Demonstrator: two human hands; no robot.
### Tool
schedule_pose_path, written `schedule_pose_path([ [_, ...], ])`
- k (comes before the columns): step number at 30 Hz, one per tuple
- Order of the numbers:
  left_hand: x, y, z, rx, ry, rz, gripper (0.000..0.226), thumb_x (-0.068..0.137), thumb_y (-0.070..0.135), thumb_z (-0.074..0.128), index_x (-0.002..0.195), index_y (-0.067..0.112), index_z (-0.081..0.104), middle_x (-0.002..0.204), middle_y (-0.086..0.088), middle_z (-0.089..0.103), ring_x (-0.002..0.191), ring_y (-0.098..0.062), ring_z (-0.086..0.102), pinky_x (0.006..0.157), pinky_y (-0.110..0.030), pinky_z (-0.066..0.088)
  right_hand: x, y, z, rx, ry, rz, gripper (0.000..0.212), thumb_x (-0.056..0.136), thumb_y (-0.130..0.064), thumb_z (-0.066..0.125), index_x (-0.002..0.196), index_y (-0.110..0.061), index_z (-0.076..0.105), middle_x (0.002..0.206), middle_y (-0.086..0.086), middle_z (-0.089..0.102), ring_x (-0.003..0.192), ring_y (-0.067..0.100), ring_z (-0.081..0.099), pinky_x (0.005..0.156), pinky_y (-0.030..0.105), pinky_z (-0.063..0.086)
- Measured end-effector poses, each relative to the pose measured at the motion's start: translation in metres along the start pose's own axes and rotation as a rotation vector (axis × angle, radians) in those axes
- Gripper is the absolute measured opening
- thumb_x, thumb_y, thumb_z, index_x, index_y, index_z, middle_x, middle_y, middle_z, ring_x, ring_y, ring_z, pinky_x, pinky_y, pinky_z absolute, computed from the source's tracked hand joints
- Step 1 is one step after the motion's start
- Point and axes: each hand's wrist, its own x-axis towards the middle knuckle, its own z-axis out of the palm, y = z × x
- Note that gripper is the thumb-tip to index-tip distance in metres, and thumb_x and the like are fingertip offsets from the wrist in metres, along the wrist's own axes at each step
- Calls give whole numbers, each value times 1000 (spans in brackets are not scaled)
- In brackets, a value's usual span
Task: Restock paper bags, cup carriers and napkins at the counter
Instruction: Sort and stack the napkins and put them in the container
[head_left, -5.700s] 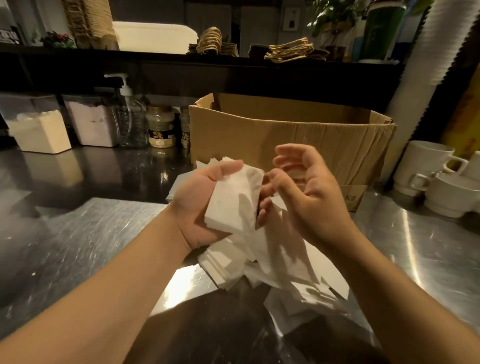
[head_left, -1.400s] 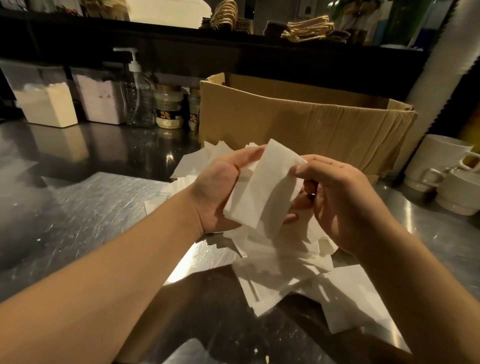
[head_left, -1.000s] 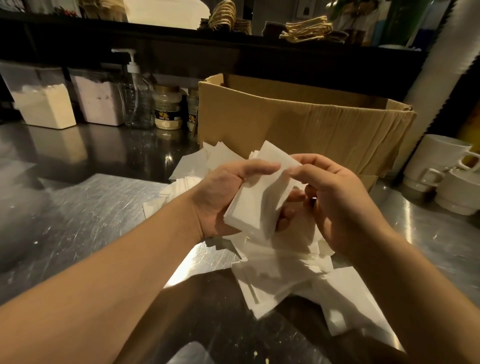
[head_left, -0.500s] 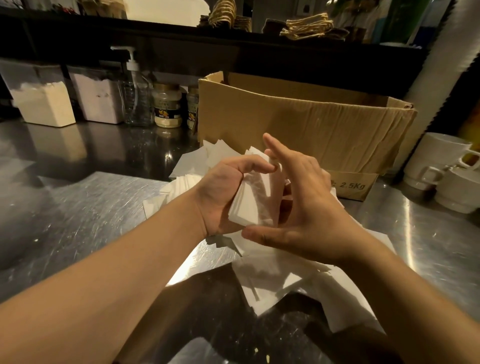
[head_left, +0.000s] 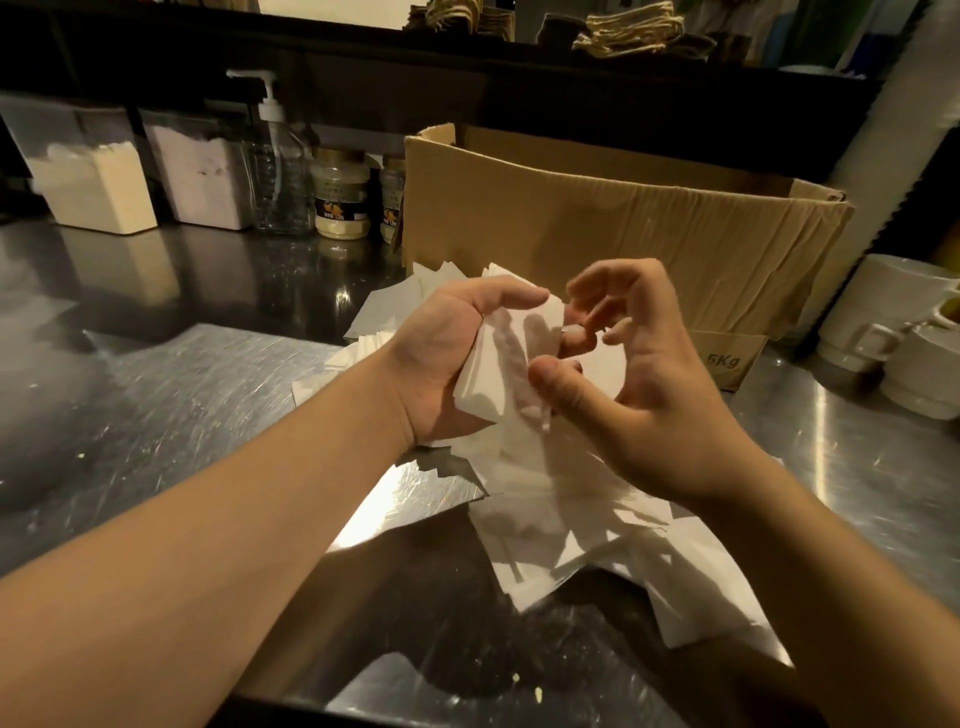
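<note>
Left hand (head_left: 441, 358) grips a small stack of white folded paper napkins (head_left: 488, 374), thumb along the top edge and fingers curled behind; the stack stands on edge, its long axis running roughly from the thumb tip down toward the wrist, tilted a little to the right. Right hand (head_left: 639, 384) sits just beside the stack on its right, fingers loosely curled and spread, thumb tip touching or nearly touching the front face of the stack; whether it pinches a sheet cannot be told, and it appears to hold nothing firmly. Loose pile of white napkins (head_left: 561, 519) lies on the brushed stainless-steel counter (head_left: 156, 415) directly below and toward the person from both hands, with more sheets fanned out behind the left hand. Judgement: the step in hand is gathering and squaring napkins into the held stack; the next sheet lies below the right hand, which is nearer and free, so a downward reach by that hand fits best. Open brown corrugated cardboard box (head_left: 623, 234) stands just behind the hands. Further left along the back: clear pump-dispenser bottle (head_left: 275, 171), two lidded jars of pale powder (head_left: 343, 197), two translucent tubs. White ceramic cups (head_left: 893, 332) stand at far right. Room dim; dark shelf above carries brown twine-handled items, indistinct.
</note>
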Motion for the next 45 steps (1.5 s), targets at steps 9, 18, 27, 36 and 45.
schedule_pose_path([
  [9, -6, 8, -3, -103, 103, 90, 48, 87, 32, 56, 131, 11, 52, 99, -9, 64, 86, -22, 60, 81, -34, 52, 0, -12, -11, 61, -318, -142, 20, 92, -39, 66, 84, -20, 67, 78, -7, 62, 73, 19, 61, 62, 30, 52],
  [18, -2, 8, -6, -159, 179, 104, 51, 87, 34, 57, 133, 14, 53, 102, -10, 65, 79, -21, 60, 76, -32, 50, -3, -21, -10, -276, -934, 150, 42, 74, -62, 79, 108, -48, 60, 103, -27, 49, 98, -6, 42, 83, 24, 46],
  [27, -1, 7, -5, -153, 197, 84, 49, 83, 33, 58, 128, 15, 53, 100, -9, 65, 77, -21, 60, 74, -32, 51, -6, -29, -11, -449, -1111, 158, 57, 71, -64, 80, 116, -54, 47, 126, -23, 35, 112, 7, 29, 89, 30, 34],
  [36, -2, 8, -3, -138, 209, 80, 46, 85, 34, 58, 126, 15, 54, 98, -9, 66, 78, -21, 60, 75, -32, 51, -4, -26, -11, -442, -1122, 197, 47, 80, -46, 79, 115, -52, 48, 121, -21, 37, 105, 5, 32, 78, 24, 34],
  [45, -1, 8, -5, -146, 212, 78, 45, 84, 33, 59, 124, 14, 55, 98, -9, 66, 79, -21, 59, 77, -32, 50, -6, -15, -9, -374, -1062, 145, 36, 84, -49, 74, 113, -52, 52, 112, -29, 41, 102, -4, 40, 82, 20, 39],
])
